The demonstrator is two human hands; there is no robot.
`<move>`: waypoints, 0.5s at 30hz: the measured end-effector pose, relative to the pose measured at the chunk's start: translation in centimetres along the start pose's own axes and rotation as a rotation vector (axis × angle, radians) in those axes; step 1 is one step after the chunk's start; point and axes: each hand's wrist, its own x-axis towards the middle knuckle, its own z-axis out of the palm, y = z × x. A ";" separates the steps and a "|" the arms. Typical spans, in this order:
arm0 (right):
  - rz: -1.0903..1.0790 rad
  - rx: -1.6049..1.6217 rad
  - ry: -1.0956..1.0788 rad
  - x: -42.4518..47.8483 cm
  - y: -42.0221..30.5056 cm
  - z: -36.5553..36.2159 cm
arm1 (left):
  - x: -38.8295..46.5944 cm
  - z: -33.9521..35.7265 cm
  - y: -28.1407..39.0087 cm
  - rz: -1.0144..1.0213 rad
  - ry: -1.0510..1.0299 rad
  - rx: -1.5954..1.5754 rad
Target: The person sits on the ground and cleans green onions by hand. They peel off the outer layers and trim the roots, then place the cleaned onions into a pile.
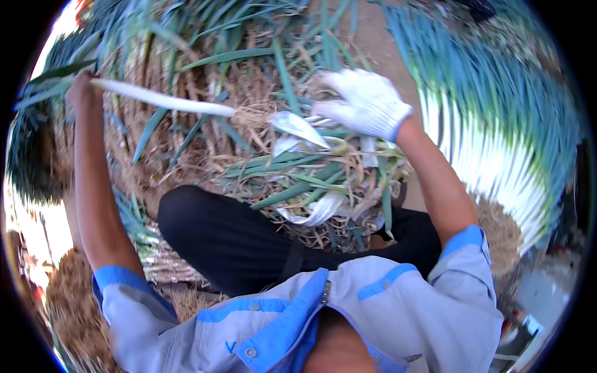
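Note:
My bare left hand (84,88) is closed around a long scallion (163,99), out at the far left. The scallion's white shank points right, its stringy roots (255,113) toward the middle, while green leaves trail off behind the hand. My right hand (361,103) wears a white knitted glove and is spread over a heap of peeled leaves, its fingers curved and blurred. Whether those fingertips touch anything is unclear. Just below the glove lies a pale strip of peeled sheath (298,127).
Unpeeled scallions with dry brown husks (186,84) spread across the upper left. Cleaned white scallions (480,140) lie in a tight row at right, roots toward me. Leaf scraps (312,186) pile before my crossed legs (224,238). Another root-ended bundle (79,303) sits lower left.

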 end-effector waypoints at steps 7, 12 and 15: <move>0.141 0.393 0.339 -3.8 -2.0 5.8 | -8.7 20.7 -7.1 -0.193 -0.394 -0.105; 0.327 0.703 0.694 -10.5 7.2 5.6 | -32.2 35.9 0.8 -0.156 -0.711 0.130; 0.533 0.971 0.822 -13.6 13.8 5.0 | -39.9 39.6 3.1 0.125 -1.171 0.191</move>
